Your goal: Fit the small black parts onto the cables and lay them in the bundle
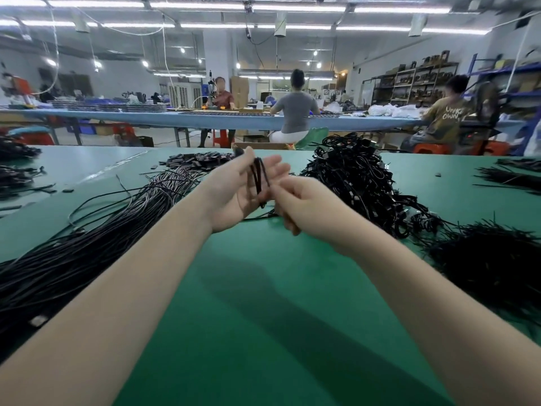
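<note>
Head view: the left hand (234,191), palm up with fingers straight, carries a thin black looped cable (258,178); the right hand (304,206) pinches its lower end. Both are above a green matte tabletop (263,303). Small flat black parts (193,161) lie beyond the grip, a long black cable bundle (87,244) left, a tangled black cable heap (360,177) right. Seated workers (292,112) occupy a blue bench behind.

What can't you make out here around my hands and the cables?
Head view only:
- Right hand: its fingertips curl away, hiding the pinch on the cable.
- Whether a black part is fitted: too small, blurred.
- Left hand: the thumb's hold is unclear.
- Left bundle: cut off by the left edge.
</note>
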The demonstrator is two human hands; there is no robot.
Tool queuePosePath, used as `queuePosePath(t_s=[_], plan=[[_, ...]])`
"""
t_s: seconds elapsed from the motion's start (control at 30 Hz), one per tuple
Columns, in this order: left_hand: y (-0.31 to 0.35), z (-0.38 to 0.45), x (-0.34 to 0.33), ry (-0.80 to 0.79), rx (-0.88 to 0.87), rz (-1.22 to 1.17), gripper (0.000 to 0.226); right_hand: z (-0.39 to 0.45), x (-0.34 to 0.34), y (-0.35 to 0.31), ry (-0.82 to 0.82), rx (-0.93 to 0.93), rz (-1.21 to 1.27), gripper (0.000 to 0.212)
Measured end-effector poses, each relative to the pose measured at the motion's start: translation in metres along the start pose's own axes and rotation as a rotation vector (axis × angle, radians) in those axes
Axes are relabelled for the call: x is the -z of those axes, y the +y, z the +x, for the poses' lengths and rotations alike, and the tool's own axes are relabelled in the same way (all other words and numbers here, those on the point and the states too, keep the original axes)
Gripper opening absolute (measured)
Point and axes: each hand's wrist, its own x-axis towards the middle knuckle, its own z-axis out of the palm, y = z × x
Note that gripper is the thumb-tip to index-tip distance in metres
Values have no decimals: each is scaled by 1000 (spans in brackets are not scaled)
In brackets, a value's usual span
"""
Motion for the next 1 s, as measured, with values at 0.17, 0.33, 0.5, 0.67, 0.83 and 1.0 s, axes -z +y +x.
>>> queuePosePath(t_s=[0.17,0.33,0.5,0.67,0.83,1.0], plan=[[2,-4,-2,-43,-59,-175,38,-4,-4,27,-151,-191,146,32],[-6,1,3,-91,-32,-239,33,-1,11,45,-5,-217,4,23],[-26,5,2,-140,66,-215,34,1,6,40,-100,-363,419,18],[-35,10,7,-22,157,-48,35,0,-1,53,12,-409,470,12],[-43,13,10,91,180,120,35,1,-2,61,10,-421,442,17],[-51,15,1,33,115,-134,37,-2,-3,57,-104,-389,435,26]])
